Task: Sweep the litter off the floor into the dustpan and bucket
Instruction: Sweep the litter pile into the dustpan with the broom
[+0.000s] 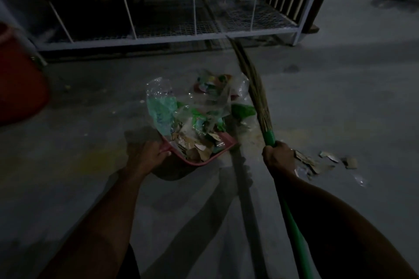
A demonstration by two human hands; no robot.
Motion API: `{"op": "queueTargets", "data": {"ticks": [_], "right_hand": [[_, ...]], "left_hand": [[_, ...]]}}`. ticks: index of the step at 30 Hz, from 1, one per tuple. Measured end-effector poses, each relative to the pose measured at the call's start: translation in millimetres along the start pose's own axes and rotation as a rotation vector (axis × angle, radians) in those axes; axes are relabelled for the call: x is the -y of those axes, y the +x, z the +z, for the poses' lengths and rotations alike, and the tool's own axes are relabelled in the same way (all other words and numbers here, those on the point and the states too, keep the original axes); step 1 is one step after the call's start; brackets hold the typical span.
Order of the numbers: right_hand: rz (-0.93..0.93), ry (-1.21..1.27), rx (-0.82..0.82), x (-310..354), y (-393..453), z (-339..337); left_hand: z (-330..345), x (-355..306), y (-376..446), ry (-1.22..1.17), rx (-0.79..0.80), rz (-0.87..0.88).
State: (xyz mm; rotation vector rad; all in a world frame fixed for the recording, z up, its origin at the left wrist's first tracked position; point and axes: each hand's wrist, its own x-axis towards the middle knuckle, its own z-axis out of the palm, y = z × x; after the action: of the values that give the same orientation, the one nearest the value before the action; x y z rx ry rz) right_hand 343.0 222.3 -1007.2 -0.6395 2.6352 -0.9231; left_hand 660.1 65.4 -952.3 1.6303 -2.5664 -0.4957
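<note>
Dim head-camera view down at a grey concrete floor [340, 102]. Nearest, two bare forearms reaching forward. Left hand [147, 154], fingers curled round the back rim of a pink dustpan [223, 146] tilted up off the floor. Right hand [280, 154], fingers wrapped round the green handle of a broom [256, 93], bristles slanting up and away just right of the pan. Inside and spilling over the front of the dustpan, heaped litter [192, 120]: cardboard scraps, clear plastic wrap, green and coloured wrappers. Near the right hand, on the floor, a few loose cardboard scraps [317, 162] not yet gathered. Further left, at the frame edge, a red bucket [20, 88], well apart from the pan. Beyond, a white wire-mesh rack [181, 27]. Likely step: pan loaded, ready for emptying. Next move probably calls for carrying it level to the bucket, then returning for the scraps.
</note>
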Motion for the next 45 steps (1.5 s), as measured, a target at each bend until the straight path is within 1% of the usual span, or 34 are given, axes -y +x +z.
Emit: {"op": "queueTargets", "data": {"ticks": [5,12,18,25,28,32,35,38,45], "right_hand": [[-0.014,-0.004,0.027,3.5,16.6,6.8],[0.033,-0.029,0.088,-2.5,40.0,14.9],[-0.024,-0.153,0.149,-11.3,53.4,23.3],[-0.003,-0.087,0.246,-11.3,82.2,39.2],[-0.016,-0.118,0.262,-13.5,89.5,40.4],[-0.112,-0.210,0.300,-24.5,85.2,34.1],[-0.185,-0.270,0.366,-34.8,75.5,27.2],[-0.220,-0.324,0.421,-40.9,66.8,23.2],[-0.339,-0.448,0.384,-37.3,40.2,16.3]], "left_hand": [[6.5,18.5,-1.4,0.016,0.025,-0.010],[21.7,42.2,4.2,0.056,0.104,-0.114],[32.9,38.7,17.1,0.076,0.127,-0.165],[36.5,19.6,47.3,0.117,0.099,-0.149],[42.1,11.8,59.8,0.113,0.102,-0.169],[52.5,8.1,71.2,0.080,0.098,-0.209],[64.5,16.7,82.4,0.085,0.131,-0.196],[68.0,16.7,86.4,0.085,0.118,-0.225],[59.9,2.5,73.8,0.030,0.069,-0.222]]}}
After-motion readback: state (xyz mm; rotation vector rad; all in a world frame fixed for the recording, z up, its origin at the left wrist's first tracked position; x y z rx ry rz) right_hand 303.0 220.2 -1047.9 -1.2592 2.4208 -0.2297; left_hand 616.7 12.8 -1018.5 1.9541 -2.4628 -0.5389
